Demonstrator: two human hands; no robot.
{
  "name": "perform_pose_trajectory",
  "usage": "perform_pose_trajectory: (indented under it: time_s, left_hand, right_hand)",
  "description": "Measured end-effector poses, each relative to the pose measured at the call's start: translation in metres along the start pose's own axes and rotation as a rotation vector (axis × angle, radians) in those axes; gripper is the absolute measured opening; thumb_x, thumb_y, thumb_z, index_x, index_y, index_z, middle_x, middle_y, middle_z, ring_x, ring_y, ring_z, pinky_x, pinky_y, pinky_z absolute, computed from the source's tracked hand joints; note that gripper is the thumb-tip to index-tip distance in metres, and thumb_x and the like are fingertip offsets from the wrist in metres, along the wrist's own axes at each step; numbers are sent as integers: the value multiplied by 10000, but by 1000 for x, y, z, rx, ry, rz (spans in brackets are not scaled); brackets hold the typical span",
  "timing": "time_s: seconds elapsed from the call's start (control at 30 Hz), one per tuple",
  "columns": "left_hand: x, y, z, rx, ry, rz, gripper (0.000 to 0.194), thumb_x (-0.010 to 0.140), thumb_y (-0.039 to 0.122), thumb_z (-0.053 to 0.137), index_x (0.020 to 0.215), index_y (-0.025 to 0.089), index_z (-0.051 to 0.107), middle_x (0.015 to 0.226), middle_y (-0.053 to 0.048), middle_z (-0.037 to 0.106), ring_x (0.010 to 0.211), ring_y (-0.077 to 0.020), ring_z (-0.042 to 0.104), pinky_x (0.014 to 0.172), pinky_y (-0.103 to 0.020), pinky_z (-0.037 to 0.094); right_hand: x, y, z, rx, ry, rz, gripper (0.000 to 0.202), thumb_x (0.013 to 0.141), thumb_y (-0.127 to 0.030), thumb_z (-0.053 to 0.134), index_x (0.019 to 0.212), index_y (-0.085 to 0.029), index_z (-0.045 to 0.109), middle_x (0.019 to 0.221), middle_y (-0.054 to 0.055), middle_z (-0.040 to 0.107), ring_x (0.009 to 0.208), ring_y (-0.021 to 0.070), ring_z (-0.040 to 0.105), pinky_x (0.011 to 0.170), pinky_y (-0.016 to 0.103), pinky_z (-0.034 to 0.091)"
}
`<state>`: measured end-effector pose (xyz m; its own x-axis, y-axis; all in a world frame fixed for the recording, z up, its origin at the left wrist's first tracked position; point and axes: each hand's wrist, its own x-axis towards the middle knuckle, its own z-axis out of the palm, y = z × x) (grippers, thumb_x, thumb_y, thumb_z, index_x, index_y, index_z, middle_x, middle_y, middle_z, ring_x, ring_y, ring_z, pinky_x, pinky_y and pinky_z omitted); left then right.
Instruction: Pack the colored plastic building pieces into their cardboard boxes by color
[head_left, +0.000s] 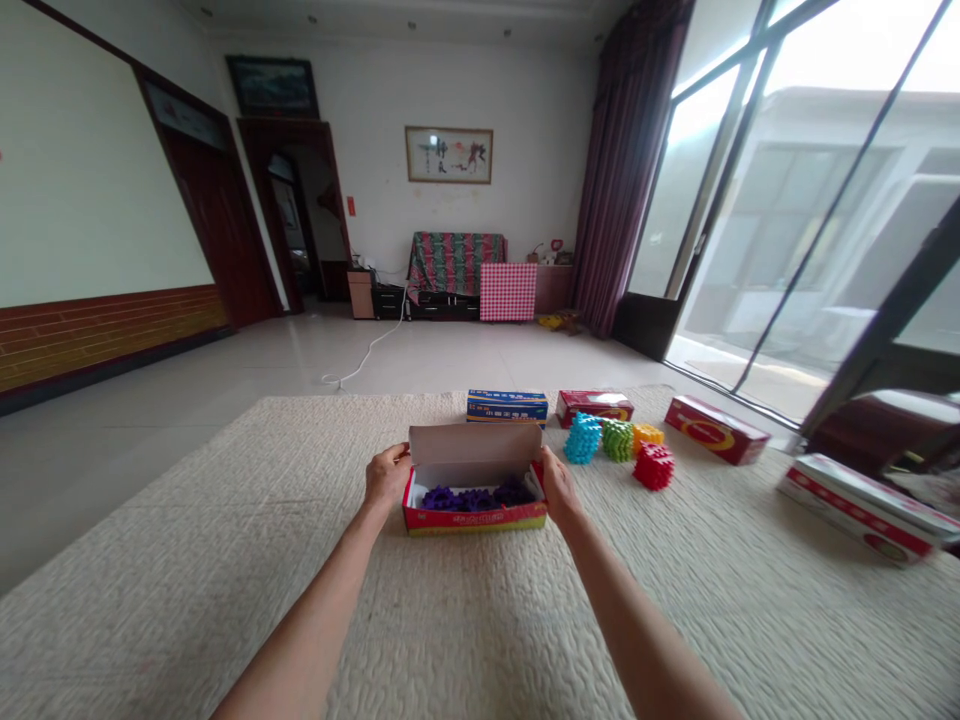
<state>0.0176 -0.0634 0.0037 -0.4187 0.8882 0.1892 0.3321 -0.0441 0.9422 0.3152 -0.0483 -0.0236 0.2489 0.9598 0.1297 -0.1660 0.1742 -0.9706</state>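
Note:
A red and yellow cardboard box (476, 520) stands on the quilted cream cover with its lid (476, 443) raised at the back. Several dark purple spiky pieces (476, 498) lie inside it. My left hand (388, 476) grips the left end of the box near the lid's corner. At the opposite end my right hand (559, 484) holds the box's right side, fingers partly hidden behind it. Right of the box are a blue spiky block (583, 439), a green one (618, 440), a yellow one (648, 435) and a red one (654, 466).
Behind the open box lies a blue box (508, 406), with a red box (595, 405) beside it. Farther right are another red box (716, 430) and a white and red box (866, 507). The quilted cover (225, 560) spreads beneath them.

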Motion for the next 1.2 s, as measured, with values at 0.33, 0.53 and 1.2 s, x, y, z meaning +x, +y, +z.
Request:
perform_pose_trajectory:
  time_s: [0.33, 0.53, 1.2]
  left_hand:
    - [-10, -10, 0, -226, -33, -42, 410, 695, 450, 599, 957, 161, 723, 882, -60, 736, 800, -199, 670, 737, -287, 485]
    - [-20, -15, -6, -283, -58, -47, 416, 626, 462, 674, 896, 154, 746, 830, -50, 730, 833, -205, 647, 701, -265, 471]
    - [-39, -26, -19, -243, -208, 105, 437, 688, 399, 690, 1062, 174, 718, 1031, -82, 720, 948, -219, 654, 892, -320, 491]
  right_hand:
    - [-3, -6, 0, 39, -37, 44, 539, 732, -732, 507, 859, -233, 664, 655, 25, 678, 753, 248, 658, 624, 329, 510]
    - [-17, -13, -5, -37, -78, -85, 446, 757, -675, 557, 897, -268, 673, 818, 18, 700, 875, 250, 633, 718, 335, 505]
    - [-35, -3, -18, -141, -134, -108, 481, 748, -455, 616, 1157, -203, 649, 1098, 48, 670, 949, 245, 591, 803, 341, 463]
